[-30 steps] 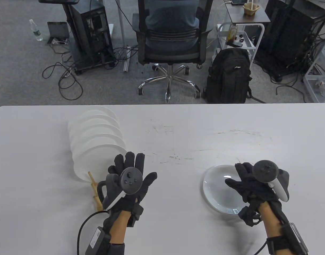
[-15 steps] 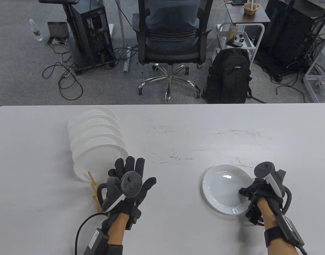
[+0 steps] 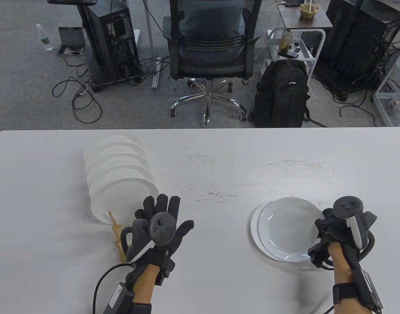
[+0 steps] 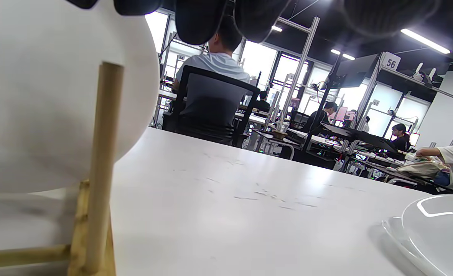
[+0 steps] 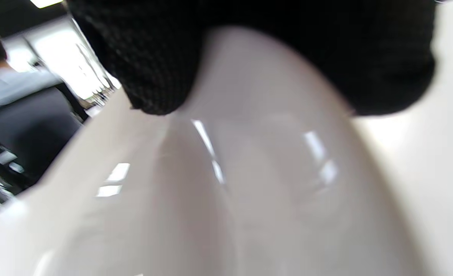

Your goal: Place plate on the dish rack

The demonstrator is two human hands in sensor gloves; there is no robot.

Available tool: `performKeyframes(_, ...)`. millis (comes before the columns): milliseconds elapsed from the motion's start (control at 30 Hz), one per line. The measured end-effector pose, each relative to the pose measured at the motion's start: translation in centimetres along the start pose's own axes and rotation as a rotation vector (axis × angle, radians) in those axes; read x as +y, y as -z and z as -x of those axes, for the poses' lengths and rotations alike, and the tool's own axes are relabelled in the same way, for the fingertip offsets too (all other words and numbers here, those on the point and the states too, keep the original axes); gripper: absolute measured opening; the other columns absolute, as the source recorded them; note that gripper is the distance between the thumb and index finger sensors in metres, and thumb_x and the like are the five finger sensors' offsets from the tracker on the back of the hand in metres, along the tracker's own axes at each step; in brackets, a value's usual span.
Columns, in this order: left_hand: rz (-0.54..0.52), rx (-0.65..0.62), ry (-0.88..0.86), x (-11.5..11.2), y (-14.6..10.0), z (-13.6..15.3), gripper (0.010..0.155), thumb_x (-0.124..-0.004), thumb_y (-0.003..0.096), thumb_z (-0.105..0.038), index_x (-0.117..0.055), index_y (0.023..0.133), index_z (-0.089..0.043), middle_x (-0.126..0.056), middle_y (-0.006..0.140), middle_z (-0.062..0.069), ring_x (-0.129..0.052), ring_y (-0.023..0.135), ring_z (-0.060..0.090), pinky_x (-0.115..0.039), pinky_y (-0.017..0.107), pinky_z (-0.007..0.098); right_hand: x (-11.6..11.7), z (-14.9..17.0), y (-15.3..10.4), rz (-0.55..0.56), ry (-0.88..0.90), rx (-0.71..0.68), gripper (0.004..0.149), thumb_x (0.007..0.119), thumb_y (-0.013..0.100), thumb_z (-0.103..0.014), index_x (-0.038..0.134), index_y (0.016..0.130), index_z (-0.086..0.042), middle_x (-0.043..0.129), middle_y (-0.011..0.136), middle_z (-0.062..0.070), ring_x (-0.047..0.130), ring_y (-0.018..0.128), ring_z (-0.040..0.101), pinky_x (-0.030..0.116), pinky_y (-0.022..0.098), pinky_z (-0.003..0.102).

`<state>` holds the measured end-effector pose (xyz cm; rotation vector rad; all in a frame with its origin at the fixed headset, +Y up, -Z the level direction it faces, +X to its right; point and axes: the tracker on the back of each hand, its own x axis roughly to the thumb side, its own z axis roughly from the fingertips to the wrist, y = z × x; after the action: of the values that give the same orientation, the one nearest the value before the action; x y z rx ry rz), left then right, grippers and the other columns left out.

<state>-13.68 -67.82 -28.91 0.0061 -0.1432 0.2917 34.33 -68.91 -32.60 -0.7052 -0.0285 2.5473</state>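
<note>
A wooden dish rack [image 3: 116, 234] at the table's left holds several white plates [image 3: 121, 183] standing on edge; its near peg [image 4: 101, 161] shows close in the left wrist view. My left hand [image 3: 160, 212] hovers flat with fingers spread, just right of the rack's near end, holding nothing. My right hand [image 3: 330, 234] grips the right rim of a white plate [image 3: 286, 225] and lifts it slightly off another white plate [image 3: 255, 225] lying beneath it on the table. The held plate [image 5: 226, 172] fills the right wrist view under my fingers [image 5: 153, 65].
The white table [image 3: 219, 163] has scuff marks at its middle. Beyond its far edge stand an occupied office chair [image 3: 208, 49], a black backpack [image 3: 281, 95] and computer towers on the floor.
My right hand closed on the plate's right rim and raised it up and to the right, uncovering a second plate beneath. My left hand has barely moved.
</note>
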Motion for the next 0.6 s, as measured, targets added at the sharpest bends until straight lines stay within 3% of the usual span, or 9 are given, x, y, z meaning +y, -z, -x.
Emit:
performKeyframes(133, -0.004, -0.013, -0.001, 0.0, 0.0, -0.2, 0.083, -0.062, 0.0486, -0.066, -0.043, 0.118, -0.024, -0.040, 0.123, 0.018, -0.032, 0.109, 0.061, -0.038, 0.072, 0.075, -2.7, -3.1, -4.2, 0.319, -0.006, -0.266, 0.046, 0.082, 0.044, -0.023, 0.070, 0.086, -0.009, 0.091, 0.077, 0.014, 0.103, 0.041, 0.032, 0.088, 0.030, 0.041)
performKeyframes(267, -0.019, -0.020, -0.005, 0.1, -0.3, -0.7, 0.080, -0.063, 0.0498, -0.064, -0.046, 0.117, -0.024, -0.040, 0.122, 0.019, -0.032, 0.109, 0.061, -0.038, 0.072, 0.075, -3.2, -4.6, -6.3, 0.342, 0.061, -0.351, 0.057, 0.082, 0.044, -0.018, 0.060, 0.095, -0.005, 0.082, 0.085, 0.018, 0.099, 0.056, 0.038, 0.087, 0.040, 0.047)
performKeyframes(367, -0.036, -0.038, -0.001, 0.3, -0.6, -1.5, 0.078, -0.063, 0.0507, -0.062, -0.046, 0.117, -0.023, -0.040, 0.122, 0.019, -0.032, 0.109, 0.061, -0.038, 0.072, 0.074, -2.6, -4.4, -6.3, 0.260, 0.241, -0.331, 0.054, 0.079, 0.045, -0.014, 0.064, 0.095, -0.006, 0.080, 0.087, 0.018, 0.098, 0.060, 0.041, 0.087, 0.042, 0.049)
performKeyframes(433, -0.045, -0.064, -0.039, 0.2, -0.7, -2.1, 0.078, -0.062, 0.0510, -0.061, -0.046, 0.116, -0.023, -0.040, 0.122, 0.018, -0.033, 0.108, 0.061, -0.038, 0.072, 0.073, -1.5, -4.0, -5.8, 0.100, 0.466, -0.275, 0.049, 0.079, 0.044, -0.013, 0.070, 0.092, -0.008, 0.081, 0.086, 0.018, 0.099, 0.059, 0.041, 0.087, 0.041, 0.049)
performKeyframes(600, 0.009, -0.141, -0.251, -0.8, -0.6, -3.3, 0.083, -0.062, 0.0508, -0.062, -0.040, 0.116, -0.016, -0.042, 0.120, 0.021, -0.040, 0.107, 0.061, -0.043, 0.072, 0.071, 2.3, -4.5, -5.8, -0.266, 0.801, -0.209, 0.048, 0.078, 0.044, -0.014, 0.069, 0.090, -0.005, 0.081, 0.082, 0.019, 0.101, 0.055, 0.038, 0.090, 0.038, 0.046)
